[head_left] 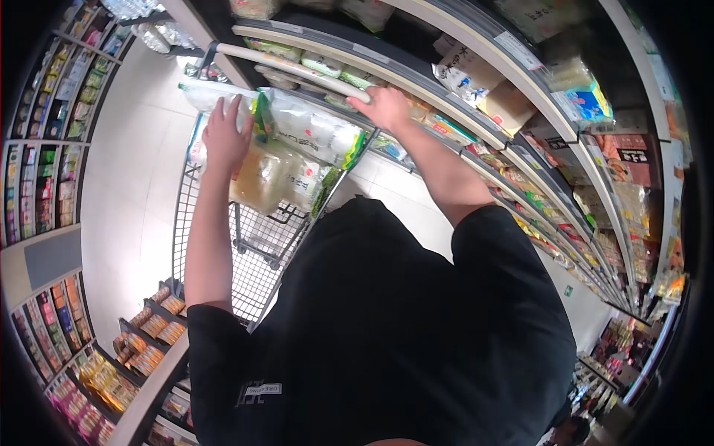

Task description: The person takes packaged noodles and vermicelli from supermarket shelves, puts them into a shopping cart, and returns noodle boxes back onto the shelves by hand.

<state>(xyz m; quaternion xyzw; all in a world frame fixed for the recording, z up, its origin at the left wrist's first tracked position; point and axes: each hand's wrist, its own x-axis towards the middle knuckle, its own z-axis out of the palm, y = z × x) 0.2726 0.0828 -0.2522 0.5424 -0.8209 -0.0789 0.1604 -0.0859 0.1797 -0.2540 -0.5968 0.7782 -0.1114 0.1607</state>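
Observation:
My right hand (388,108) is wrapped around the end of the white handle (290,68) of a shopping cart (256,286). My left hand (227,134) reaches over the cart, its fingers spread over the packages. Beside it lies a large clear plastic pack with green edges and white contents (316,130). Under that is a pack with pale yellowish contents (260,178), next to a clear pack with a printed label (303,183). Another clear plastic pack (208,97) lies near my left fingertips, partly hidden by them.
A long shelf (372,56) of bagged food runs close along the right, behind the cart handle. Stocked shelves (44,178) stand across the pale floor (123,149) on the left. A low rack of packets (152,327) is near the cart's lower left corner.

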